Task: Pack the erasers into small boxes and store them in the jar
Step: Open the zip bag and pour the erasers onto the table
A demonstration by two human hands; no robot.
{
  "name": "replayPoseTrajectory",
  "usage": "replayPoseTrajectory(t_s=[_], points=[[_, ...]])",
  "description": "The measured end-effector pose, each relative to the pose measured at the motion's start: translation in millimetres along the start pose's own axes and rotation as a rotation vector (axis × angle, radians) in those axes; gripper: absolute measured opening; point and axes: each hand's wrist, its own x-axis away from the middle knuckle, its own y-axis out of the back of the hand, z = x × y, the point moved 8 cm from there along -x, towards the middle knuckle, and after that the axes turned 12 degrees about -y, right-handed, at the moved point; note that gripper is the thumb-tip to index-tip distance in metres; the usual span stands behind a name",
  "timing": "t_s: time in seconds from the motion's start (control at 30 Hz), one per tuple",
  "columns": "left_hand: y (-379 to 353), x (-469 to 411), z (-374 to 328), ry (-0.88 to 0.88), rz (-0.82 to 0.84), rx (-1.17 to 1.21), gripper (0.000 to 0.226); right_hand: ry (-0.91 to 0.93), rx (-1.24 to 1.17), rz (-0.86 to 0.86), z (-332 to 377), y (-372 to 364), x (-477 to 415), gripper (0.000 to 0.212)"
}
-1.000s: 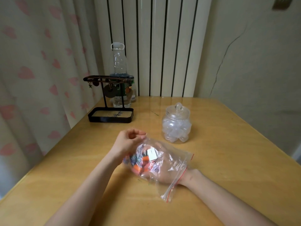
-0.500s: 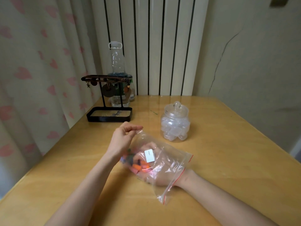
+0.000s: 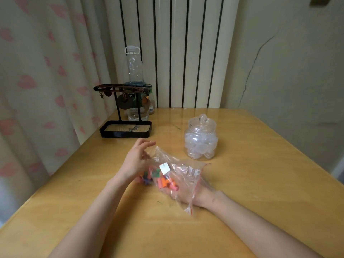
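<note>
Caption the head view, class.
Left hand holds clear zip bag of colourful erasers covering right hand, beside lidded clear jar.

- The left forearm comes in bare from the near edge and angles up toward the middle of the table.
- The left hand stands on edge with its back to the left. Its fingers are loosely curled, the forefinger reaches farthest, and it grips the left end of the bag.
- The right forearm enters from the near right and lies low over the table, wrist bare.
- The right hand is pushed inside the bag past the knuckles and shows only dimly through the plastic. I cannot tell how its fingers lie.
</note>
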Motion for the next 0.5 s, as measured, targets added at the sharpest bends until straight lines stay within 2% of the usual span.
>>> replayPoseTrajectory(t_s=[0.07, 0.23, 0.37, 0.5], points=[[3.7, 1.3, 3.7, 0.025, -0.005, 0.013, 0.054, 0.079, -0.109, -0.093, 17.8, 26.3, 3.9, 0.031], [20.6, 5.8, 20.3, 0.113, -0.059, 0.040, 0.060, -0.027, -0.137, -0.210, -13.5, 38.7, 1.8, 0.044], [32.9, 8.7, 32.6, 0.164, -0.103, 0.022, 0.060, 0.018, -0.192, -0.341, -21.1, 54.6, 2.0, 0.021], [45.6, 11.1, 43.4, 0.182, -0.153, -0.019, 0.055, -0.172, -0.280, -0.380, -57.5, 57.3, -4.5, 0.016]])
